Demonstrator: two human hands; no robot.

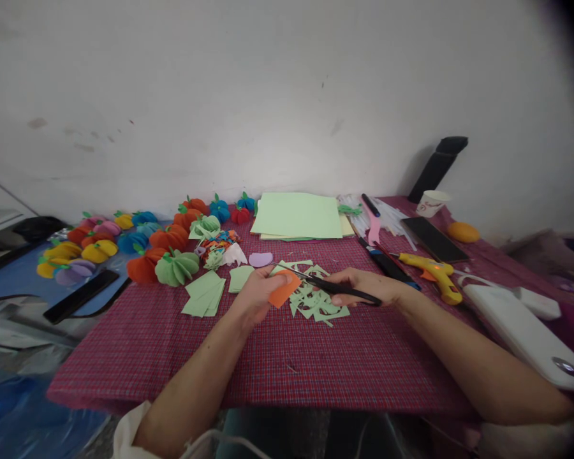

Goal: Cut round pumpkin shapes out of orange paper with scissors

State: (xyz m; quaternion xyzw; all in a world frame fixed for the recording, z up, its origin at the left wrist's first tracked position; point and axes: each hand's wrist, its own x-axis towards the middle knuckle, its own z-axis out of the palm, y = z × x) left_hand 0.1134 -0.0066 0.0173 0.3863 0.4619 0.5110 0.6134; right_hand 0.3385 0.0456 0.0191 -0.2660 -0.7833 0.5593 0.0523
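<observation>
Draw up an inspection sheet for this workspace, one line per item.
Surface: red checked cloth over the table, slightly creased.
Job's things: orange paper and black-handled scissors, both in hand.
Clutter: green scraps beneath the scissors; paper pumpkins at left; yellow glue gun, phone and paper cup at right.
Hands: left hand holds the orange paper; right hand grips the scissors; whether the blades are parted is unclear.
Cables: white cord near the glue gun.
Surroundings: marked pale wall behind; blue table at left.
</observation>
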